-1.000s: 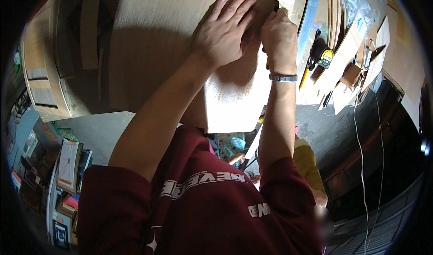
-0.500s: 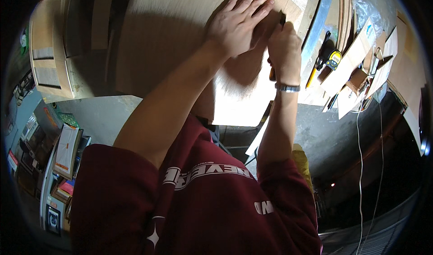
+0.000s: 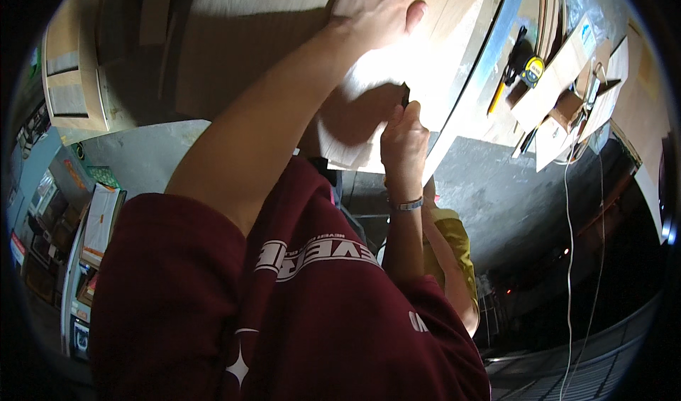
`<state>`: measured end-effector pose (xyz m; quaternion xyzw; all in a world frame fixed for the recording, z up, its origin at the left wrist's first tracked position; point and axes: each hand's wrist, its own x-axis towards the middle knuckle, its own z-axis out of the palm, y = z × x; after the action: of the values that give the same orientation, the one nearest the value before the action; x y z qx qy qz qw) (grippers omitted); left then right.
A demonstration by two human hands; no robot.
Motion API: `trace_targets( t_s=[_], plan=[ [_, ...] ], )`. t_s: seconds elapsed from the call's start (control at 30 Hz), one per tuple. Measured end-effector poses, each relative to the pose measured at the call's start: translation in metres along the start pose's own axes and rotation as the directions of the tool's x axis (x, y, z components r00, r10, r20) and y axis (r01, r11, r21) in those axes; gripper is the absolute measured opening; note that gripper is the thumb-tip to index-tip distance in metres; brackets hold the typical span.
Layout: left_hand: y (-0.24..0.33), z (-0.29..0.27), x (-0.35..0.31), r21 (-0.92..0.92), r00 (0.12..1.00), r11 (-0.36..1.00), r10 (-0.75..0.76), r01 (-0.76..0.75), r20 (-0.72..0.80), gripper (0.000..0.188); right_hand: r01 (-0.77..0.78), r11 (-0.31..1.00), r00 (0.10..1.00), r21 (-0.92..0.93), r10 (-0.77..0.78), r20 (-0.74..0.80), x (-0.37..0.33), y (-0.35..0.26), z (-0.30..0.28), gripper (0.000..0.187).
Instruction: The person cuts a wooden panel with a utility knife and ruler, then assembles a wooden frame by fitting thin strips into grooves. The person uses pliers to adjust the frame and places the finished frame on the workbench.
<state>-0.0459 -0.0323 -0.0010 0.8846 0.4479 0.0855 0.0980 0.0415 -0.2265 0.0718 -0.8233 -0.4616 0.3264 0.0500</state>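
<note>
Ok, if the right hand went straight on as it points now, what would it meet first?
Probably the left hand, on its thumb side, across the board; the tool in the right hand would lead, but its height is unclear.

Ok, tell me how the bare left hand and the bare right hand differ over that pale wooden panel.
The bare left hand is open, fingers extended; the bare right hand is curled around a black-tipped tool. The left hand is farther from the person's body than the right hand. The right hand's wrist wears a silver-coloured band; the left hand's wrist shows none. Both are ungloved.
</note>
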Motion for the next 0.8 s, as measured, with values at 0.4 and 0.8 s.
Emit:
trace_targets(
  t_s=[0.4,0.8],
  plan=[
    [0.008,-0.007,-0.006,0.435,0.996,0.900,-0.066,0.033,0.061,0.062,0.015,0.998,0.995,0.054,-0.010,-0.103,-0.024,0.030,-0.029,0.025],
    [-0.043,-0.020,-0.027,0.000,0.990,0.995,-0.102,0.103,-0.093,0.061,0.281,0.933,0.920,0.223,-0.196,-0.339,0.088,-0.051,-0.010,0.029]
  ],
)
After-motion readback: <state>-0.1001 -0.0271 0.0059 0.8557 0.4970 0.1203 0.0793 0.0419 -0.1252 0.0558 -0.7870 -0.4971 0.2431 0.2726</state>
